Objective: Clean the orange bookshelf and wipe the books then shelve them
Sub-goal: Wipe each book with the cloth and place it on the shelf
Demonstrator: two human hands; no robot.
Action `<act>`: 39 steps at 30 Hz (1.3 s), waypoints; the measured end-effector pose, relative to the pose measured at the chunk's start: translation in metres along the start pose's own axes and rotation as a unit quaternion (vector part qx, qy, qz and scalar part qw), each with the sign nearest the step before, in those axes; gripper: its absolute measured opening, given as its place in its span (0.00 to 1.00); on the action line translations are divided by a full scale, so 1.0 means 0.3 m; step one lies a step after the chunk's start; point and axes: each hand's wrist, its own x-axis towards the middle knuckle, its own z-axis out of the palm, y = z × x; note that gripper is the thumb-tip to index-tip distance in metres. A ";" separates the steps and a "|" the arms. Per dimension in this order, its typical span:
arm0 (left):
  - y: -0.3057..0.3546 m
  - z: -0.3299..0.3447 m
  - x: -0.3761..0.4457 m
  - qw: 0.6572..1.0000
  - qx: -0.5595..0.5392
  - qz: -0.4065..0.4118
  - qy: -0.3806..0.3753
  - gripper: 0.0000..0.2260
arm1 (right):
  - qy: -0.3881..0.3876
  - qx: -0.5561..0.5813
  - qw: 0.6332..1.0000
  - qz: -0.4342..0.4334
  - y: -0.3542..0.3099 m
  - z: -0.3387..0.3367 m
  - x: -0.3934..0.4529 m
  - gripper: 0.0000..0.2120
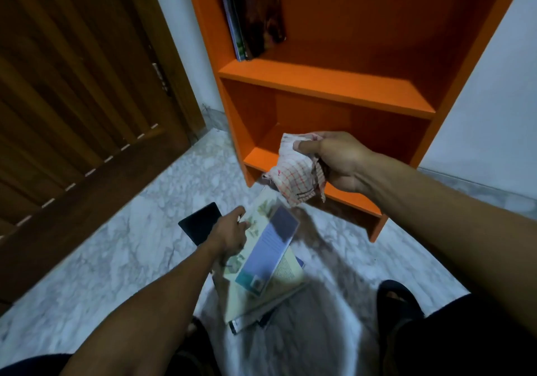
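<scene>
Clenched around a checked cloth, the right hand hangs before the orange bookshelf's lower compartment. Left hand grasps the edge of a pale book, tilted above a small stack on the marble floor; a dark book lies beside. Two or three shelved books stand upright on the shelf above, so most wiping and shelving seems left.
</scene>
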 end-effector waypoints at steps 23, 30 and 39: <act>0.332 -0.554 -0.299 0.878 -0.477 0.029 0.028 0.06 | 0.063 -0.395 0.825 -0.400 0.013 0.053 -0.004 0.17; 0.322 -0.550 -0.248 0.855 -0.511 0.002 0.088 0.06 | -0.038 -0.444 0.767 -0.462 0.178 0.089 -0.009 0.18; 0.264 -0.582 -0.222 0.830 -0.536 -0.036 0.151 0.08 | -0.168 -0.458 0.724 -0.487 0.262 0.079 -0.131 0.15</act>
